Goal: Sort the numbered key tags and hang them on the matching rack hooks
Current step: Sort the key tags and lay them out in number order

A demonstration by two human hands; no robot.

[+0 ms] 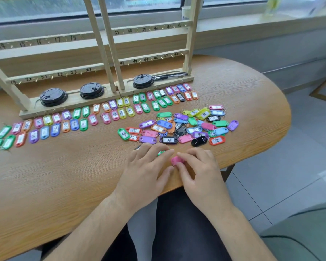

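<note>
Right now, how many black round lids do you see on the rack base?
3: left lid at the far end, middle lid by the centre, right lid beside the pens. Each may be a stack.

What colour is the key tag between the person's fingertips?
The key tag is pink, shown best in the head view.

Glossy coloured plastic key tags (164, 123) with white paper inserts (169, 140) and thin metal rings (194, 140), pale matt wooden rack (191, 44) with small hooks (51, 77), perhaps brass, grained wood-look table (64, 176) with low sheen, shiny black plastic lids (53, 97).
</note>
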